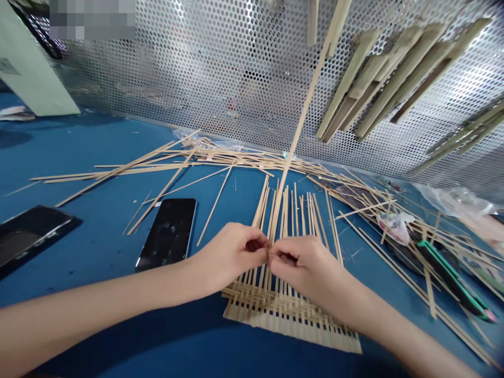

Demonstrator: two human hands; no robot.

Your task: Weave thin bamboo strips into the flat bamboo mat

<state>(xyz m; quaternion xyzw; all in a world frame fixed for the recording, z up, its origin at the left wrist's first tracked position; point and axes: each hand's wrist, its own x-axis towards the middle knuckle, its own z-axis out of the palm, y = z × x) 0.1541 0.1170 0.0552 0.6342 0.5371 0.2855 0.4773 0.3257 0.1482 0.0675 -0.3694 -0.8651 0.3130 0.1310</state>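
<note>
My left hand (236,253) and my right hand (305,262) meet above a partly woven bamboo piece (291,328), thumbs and fingers pinched together. Between the fingertips is the lower end of a long bamboo strip (301,118), which rises away past the top of the view. The exact grip point is covered by the fingers. Flat on the table, the woven piece has a pale band along its near edge and several crossed rows above it. Its loose upright strips (311,212) fan out under and beyond my hands.
Left of my hands lies a black phone (169,231), with another dark flat object (31,233) farther left. Loose bamboo strips (244,157) lie along a perforated metal panel (197,73). Split bamboo lengths (397,79) show against it. To the right are a green-edged cutter (452,278) and crumpled plastic (396,226).
</note>
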